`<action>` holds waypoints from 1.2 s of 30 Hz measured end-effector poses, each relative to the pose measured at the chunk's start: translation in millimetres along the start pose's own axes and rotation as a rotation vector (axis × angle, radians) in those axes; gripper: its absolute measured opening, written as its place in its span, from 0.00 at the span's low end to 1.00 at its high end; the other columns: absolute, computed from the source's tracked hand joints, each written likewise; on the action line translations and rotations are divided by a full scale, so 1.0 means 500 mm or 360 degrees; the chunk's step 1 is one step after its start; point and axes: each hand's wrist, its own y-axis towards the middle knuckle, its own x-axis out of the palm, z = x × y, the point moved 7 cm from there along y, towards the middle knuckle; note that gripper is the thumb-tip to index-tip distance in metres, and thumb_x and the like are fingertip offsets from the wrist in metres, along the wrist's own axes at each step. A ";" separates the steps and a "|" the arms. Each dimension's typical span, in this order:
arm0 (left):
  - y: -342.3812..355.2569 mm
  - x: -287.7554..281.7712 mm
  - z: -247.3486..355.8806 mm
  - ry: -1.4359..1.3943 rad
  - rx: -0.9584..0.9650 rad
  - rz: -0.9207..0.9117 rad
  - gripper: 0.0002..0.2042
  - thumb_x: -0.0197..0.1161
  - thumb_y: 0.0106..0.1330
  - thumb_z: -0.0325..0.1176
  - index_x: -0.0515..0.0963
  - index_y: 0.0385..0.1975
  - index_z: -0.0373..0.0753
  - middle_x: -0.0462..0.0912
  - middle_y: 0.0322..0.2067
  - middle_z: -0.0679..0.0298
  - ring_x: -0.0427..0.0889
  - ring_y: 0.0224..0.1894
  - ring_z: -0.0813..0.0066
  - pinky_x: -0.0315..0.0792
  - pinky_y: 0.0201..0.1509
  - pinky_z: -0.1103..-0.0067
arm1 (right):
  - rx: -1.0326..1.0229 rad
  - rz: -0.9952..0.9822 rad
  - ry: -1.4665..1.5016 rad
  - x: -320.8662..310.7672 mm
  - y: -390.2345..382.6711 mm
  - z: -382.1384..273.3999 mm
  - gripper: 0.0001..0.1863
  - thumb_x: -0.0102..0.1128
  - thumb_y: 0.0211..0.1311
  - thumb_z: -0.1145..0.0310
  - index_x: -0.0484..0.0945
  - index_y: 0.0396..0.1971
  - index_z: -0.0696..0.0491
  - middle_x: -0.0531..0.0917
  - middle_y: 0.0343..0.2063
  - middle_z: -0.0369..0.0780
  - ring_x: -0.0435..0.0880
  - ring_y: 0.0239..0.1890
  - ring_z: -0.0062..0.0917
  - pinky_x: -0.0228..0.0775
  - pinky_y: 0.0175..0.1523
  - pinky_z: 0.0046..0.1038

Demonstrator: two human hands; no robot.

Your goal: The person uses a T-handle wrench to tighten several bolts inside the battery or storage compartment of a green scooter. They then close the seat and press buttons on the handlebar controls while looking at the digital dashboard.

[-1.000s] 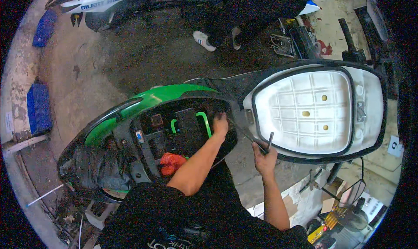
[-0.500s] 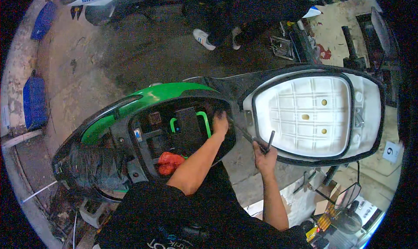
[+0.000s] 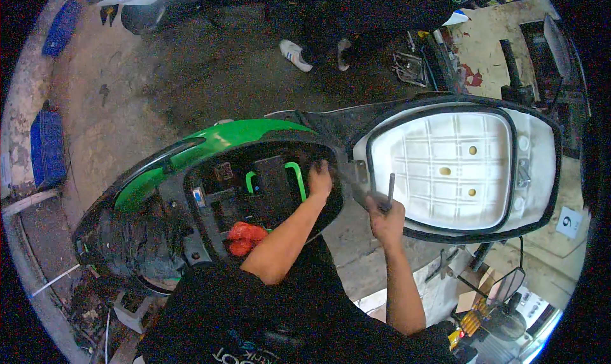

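Note:
A scooter body with green panels (image 3: 254,128) lies across my front, its storage compartment (image 3: 216,221) uncovered. My right hand (image 3: 387,222) is closed round the handle end of a dark wrench (image 3: 353,184), with a bar sticking up from the grip. The wrench's long shaft slants left to the right end of the compartment. There my left hand (image 3: 320,180) has its fingers curled at the shaft's other end; the tip and whatever it meets are hidden. Bright green handles (image 3: 298,180) stand on a dark block inside, left of that hand. A red cloth bundle (image 3: 245,236) sits beside my left forearm.
The seat (image 3: 445,198) is flipped open to the right, its white underside up. Beyond the scooter stands a person in white shoes (image 3: 296,55). Blue crates (image 3: 49,147) line the left wall. A mirror (image 3: 509,284) and a fan (image 3: 506,319) are at lower right.
The wrench's raised bar has swung from leaning right to nearly upright. My right hand has shifted slightly up and left, while my left hand stays at the shaft's far end.

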 end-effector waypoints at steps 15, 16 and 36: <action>-0.209 0.030 0.307 0.0478 0.1901 -0.0608 0.29 0.66 0.41 0.31 0.65 0.48 0.38 0.71 0.43 0.52 0.69 0.47 0.47 0.63 0.51 0.61 | 0.0098 0.0135 0.0357 -0.023 0.086 -0.103 0.28 0.51 0.64 0.57 0.61 0.57 0.59 0.81 0.34 0.50 0.80 0.38 0.44 0.70 0.49 0.37; -0.205 0.020 0.319 0.0375 0.1904 -0.0442 0.20 0.63 0.45 0.27 0.71 0.41 0.38 0.75 0.37 0.53 0.73 0.40 0.50 0.68 0.45 0.65 | 0.0211 0.0119 0.0238 -0.053 0.069 -0.130 0.30 0.50 0.64 0.58 0.56 0.60 0.58 0.77 0.43 0.55 0.74 0.49 0.51 0.64 0.57 0.39; -0.196 0.009 0.321 0.0189 0.1686 -0.0437 0.10 0.55 0.55 0.30 0.76 0.36 0.35 0.78 0.38 0.47 0.76 0.44 0.47 0.70 0.48 0.62 | -0.1685 -0.0050 -0.1422 -0.100 -0.031 -0.268 0.33 0.51 0.49 0.75 0.64 0.60 0.42 0.70 0.51 0.46 0.69 0.52 0.41 0.69 0.48 0.38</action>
